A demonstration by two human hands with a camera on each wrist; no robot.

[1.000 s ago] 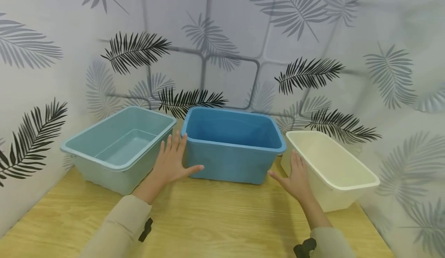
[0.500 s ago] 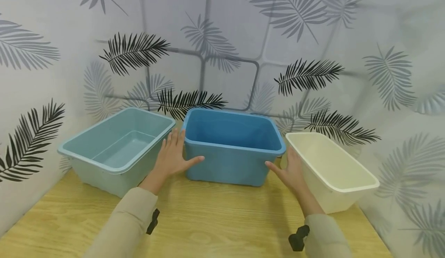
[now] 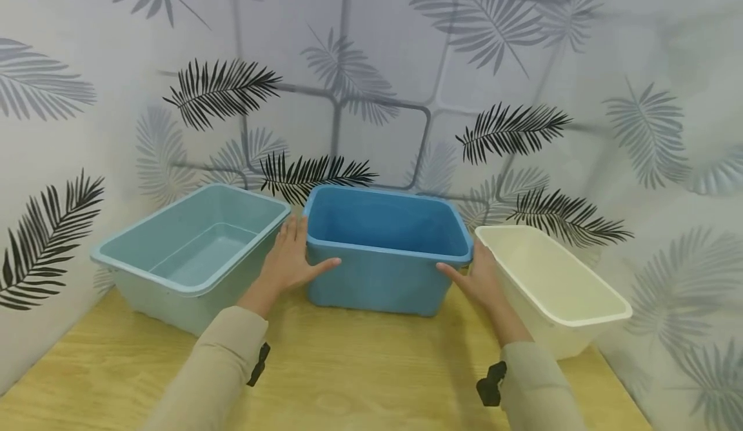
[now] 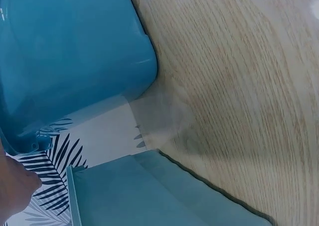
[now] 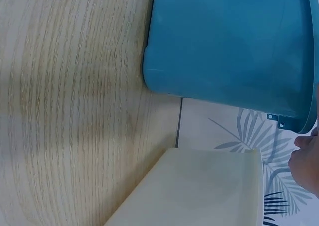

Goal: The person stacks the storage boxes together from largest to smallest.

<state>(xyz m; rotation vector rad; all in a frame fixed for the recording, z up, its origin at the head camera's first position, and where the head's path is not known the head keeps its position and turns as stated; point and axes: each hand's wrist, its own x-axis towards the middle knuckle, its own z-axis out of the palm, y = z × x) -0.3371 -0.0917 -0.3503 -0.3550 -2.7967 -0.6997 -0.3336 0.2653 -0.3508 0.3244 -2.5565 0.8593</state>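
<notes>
A blue plastic tub [image 3: 377, 279] stands in the middle of the wooden table. At its left end my left hand [image 3: 284, 260] has its fingers stretched along the rim corner and its thumb spread toward the front wall. My right hand [image 3: 478, 276] is at the tub's right end, fingers beside the rim and thumb toward the front wall. The right wrist view shows part of this hand close under the tub's rim [image 5: 306, 121]. In the left wrist view, only a bit of the left hand [image 4: 17, 188] shows near the rim.
A pale green-blue tub [image 3: 162, 302] stands angled to the left, close by my left hand. To the right is a cream tub [image 3: 557, 334], also angled. Behind the wooden table [image 3: 360, 373] hangs a leaf-patterned backdrop [image 3: 383, 63].
My right hand has moved left, from beside the cream tub to the blue tub's right end. The left hand has shifted slightly along the blue tub's left end. The tubs stay in place.
</notes>
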